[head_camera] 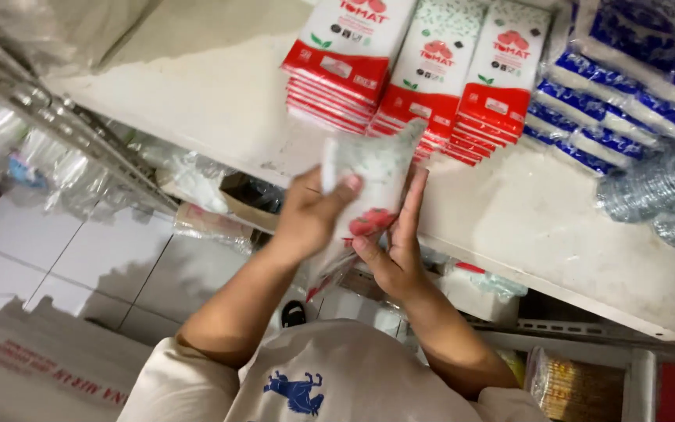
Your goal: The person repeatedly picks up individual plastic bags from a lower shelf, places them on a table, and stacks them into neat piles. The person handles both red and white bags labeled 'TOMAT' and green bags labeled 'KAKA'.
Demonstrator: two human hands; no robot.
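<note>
Both hands hold one flat sachet pack above a white shelf edge.

Head view: the left hand (306,215) grips the white and red sachet pack (373,184) from its left side, thumb laid across the front and fingers curled behind. The right hand (398,246) supports the pack from the right, fingers stretched up along its edge and the thumb pressing its lower front near the red picture. The pack stands nearly upright, slightly blurred, just in front of the white shelf (541,227). On the shelf behind it lie three stacks of matching red and white packs (423,78), side by side, and to their right a row of blue and white packets (619,101). A metal rack (64,117) with clear plastic bags stands at the left over a tiled floor (80,258).
</note>
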